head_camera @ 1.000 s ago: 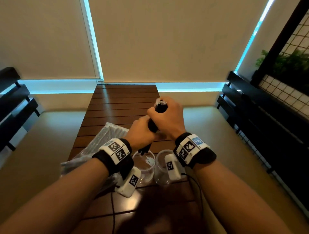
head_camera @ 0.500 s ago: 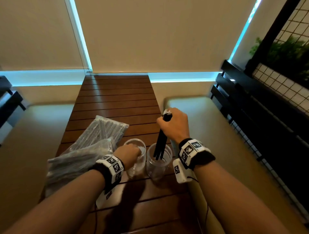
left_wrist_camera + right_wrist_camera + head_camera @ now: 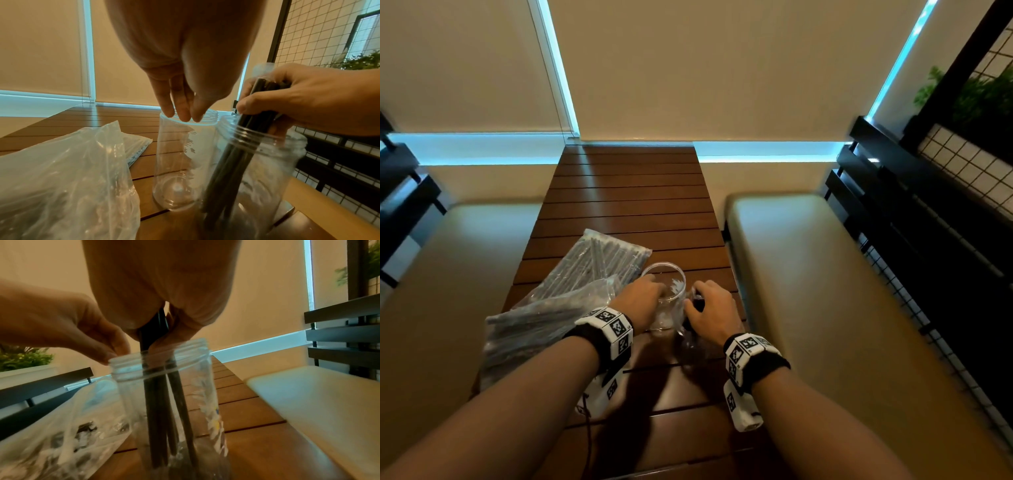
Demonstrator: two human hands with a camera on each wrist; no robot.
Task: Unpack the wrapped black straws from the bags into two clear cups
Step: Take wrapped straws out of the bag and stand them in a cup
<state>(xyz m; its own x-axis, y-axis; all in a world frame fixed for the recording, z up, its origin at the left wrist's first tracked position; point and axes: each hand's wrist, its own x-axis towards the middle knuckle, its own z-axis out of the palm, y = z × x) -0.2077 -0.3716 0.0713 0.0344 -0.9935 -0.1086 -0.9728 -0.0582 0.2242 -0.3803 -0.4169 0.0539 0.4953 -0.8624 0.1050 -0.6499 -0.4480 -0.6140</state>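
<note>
Two clear cups stand side by side on the wooden table (image 3: 626,205). My left hand (image 3: 654,291) pinches the rim of the empty left cup (image 3: 667,318), seen close up in the left wrist view as hand (image 3: 183,113) and cup (image 3: 179,170). My right hand (image 3: 697,301) grips the top of a bundle of black straws (image 3: 232,162), which stands inside the right cup (image 3: 273,162). The right wrist view shows that hand (image 3: 158,340), the straws (image 3: 156,402) and the cup (image 3: 197,369). Two clear bags of straws (image 3: 544,329) (image 3: 606,260) lie to the left.
Pale cushioned benches (image 3: 808,274) (image 3: 448,274) flank the narrow table. A black slatted rail (image 3: 928,222) and a wire grid with a plant (image 3: 976,102) run along the right. Bare slats extend beyond the cups to the wall.
My left hand let go of the straw bundle and took the left cup's rim. My right hand lowered the bundle down into the right cup.
</note>
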